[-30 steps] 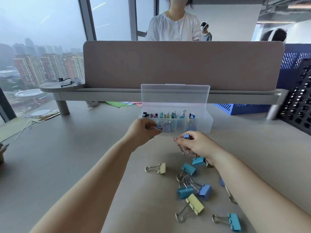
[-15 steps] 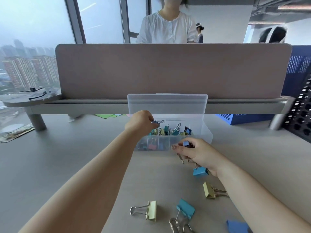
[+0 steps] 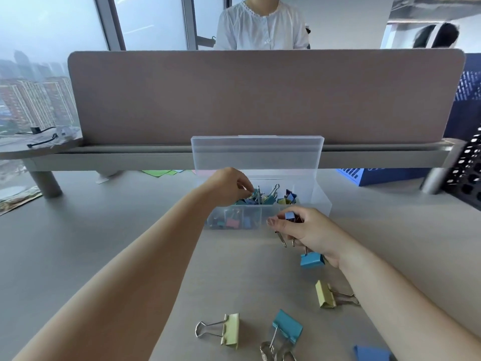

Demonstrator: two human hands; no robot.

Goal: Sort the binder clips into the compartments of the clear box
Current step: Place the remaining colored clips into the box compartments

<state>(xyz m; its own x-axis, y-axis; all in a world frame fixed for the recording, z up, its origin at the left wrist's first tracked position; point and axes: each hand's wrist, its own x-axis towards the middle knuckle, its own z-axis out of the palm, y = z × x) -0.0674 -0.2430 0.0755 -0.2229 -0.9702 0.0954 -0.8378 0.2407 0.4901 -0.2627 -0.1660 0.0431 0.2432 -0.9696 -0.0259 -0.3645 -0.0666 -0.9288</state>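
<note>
The clear box [image 3: 322, 201] stands open in the middle of the desk with its lid [image 3: 257, 152] upright. Small coloured clips fill its compartments. My left hand [image 3: 229, 186] hovers over the back row and pinches a small binder clip [image 3: 252, 196] at its fingertips, right among the clips lying there. In front of the box's right end, my right hand [image 3: 309, 230] grips a few clips: a light blue one [image 3: 289, 216] sits at the fingertips and a blue one [image 3: 312, 260] hangs below the palm. Loose on the desk lie yellow clips [image 3: 230, 329] [image 3: 325, 294], a teal clip [image 3: 287, 325] and a blue clip [image 3: 372, 354].
A tall desk divider [image 3: 260, 97] and a raised shelf [image 3: 130, 155] run behind the box. A person in a white top [image 3: 263, 24] stands beyond them. At the right are a blue crate [image 3: 377, 175] and a black perforated basket [image 3: 468, 173]. Coloured paper sheets [image 3: 161, 173] lie under the shelf.
My left hand carried its clip from the box's front edge up over the back compartments and lowered it there. My right hand stayed put with its clips. The view tilted upward.
</note>
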